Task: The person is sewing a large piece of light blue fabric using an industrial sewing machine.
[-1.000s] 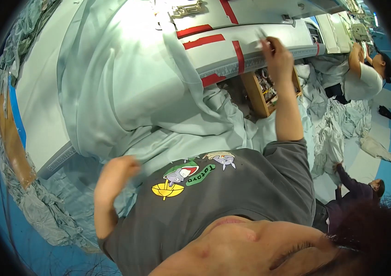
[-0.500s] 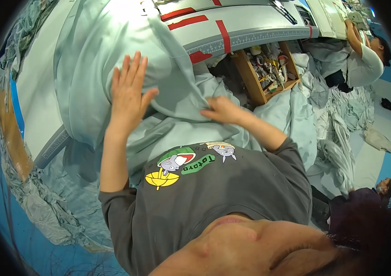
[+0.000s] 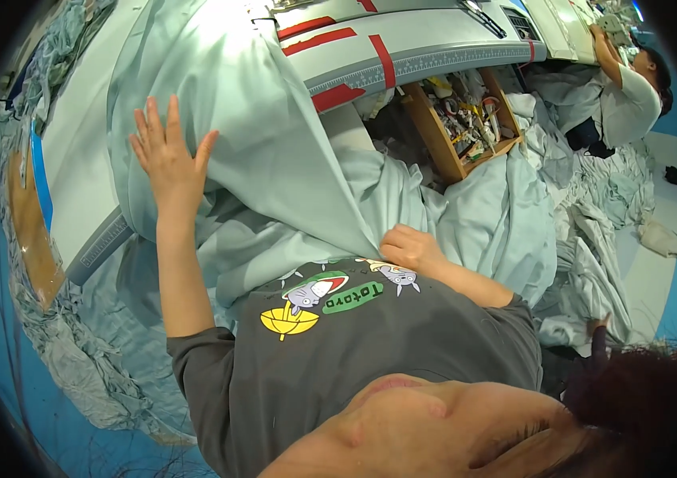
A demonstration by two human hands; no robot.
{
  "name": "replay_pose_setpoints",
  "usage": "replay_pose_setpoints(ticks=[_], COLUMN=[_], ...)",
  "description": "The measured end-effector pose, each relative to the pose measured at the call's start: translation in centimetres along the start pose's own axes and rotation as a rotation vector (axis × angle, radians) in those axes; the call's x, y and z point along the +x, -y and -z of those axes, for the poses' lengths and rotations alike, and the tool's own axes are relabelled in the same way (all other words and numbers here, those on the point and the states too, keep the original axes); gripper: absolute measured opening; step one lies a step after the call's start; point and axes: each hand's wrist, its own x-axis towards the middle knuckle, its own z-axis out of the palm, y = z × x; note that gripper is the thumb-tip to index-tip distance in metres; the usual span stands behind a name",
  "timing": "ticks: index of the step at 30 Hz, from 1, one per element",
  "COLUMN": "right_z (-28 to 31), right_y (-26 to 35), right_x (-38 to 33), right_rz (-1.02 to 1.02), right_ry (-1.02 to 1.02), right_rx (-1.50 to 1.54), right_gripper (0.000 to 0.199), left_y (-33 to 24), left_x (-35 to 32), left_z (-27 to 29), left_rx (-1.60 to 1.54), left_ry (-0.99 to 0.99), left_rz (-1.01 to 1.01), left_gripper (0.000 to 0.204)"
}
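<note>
A large pale green fabric sheet (image 3: 266, 143) spreads over the sewing table and falls in folds toward my lap. My left hand (image 3: 168, 155) lies on the fabric at the left, palm down, its fingers spread. Close to my body, my right hand (image 3: 412, 248) is closed on the fabric's edge, which runs in a taut straight line up toward the machine area at the top. The far end of the cloth, under the bright light, is washed out.
The table's front edge carries a grey measuring strip (image 3: 450, 62) and red tape (image 3: 382, 60). Below it, an open wooden drawer (image 3: 470, 119) holds several small tools. Crumpled cloth (image 3: 75, 358) lies at the left. A person in a white top (image 3: 625, 107) works at the far right.
My left hand has slid left across the fabric with its fingers spreading wider. My right hand has drawn the fabric edge down toward my body, pulling it straight.
</note>
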Motion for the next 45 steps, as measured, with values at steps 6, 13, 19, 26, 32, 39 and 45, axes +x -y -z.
replay_pose_setpoints(ticks=[6,13,19,26,32,39,45], right_z=[3.0,3.8,6.6,6.3,4.8,5.6,5.9], right_y=[1.6,0.6,0.6,0.3,0.1,0.0,-0.9], right_x=[2.1,5.8,7.9,7.8,5.0,7.0,8.6], right_rz=[0.032,0.051,-0.100,-0.254,-0.484,-0.398,-0.474], right_ry=[0.212,0.057,0.129,0.503,0.570,0.482,0.666], right_rx=[-0.174,-0.107,0.281,0.477,0.465,0.305,0.292], right_gripper=[0.016,0.016,0.020,0.020,0.024,0.034,0.032], left_y=[2.9,5.8,8.3,1.4,6.5,10.1,11.4], left_x=[3.3,7.4,12.1,6.4,4.0,9.3,13.4], left_z=[-2.1,-6.4,-8.5,0.2,-2.8,-7.4,-8.6], left_rx=[-0.008,0.008,0.085,-0.189,-0.073,0.011,0.044], left_ry=[0.259,0.211,0.212,0.173,0.136,0.162,0.155], left_rz=[0.026,0.018,-0.001,0.037,0.111,0.095,0.105], left_gripper=[0.086,0.090,0.087,0.081,0.081,0.081,0.082])
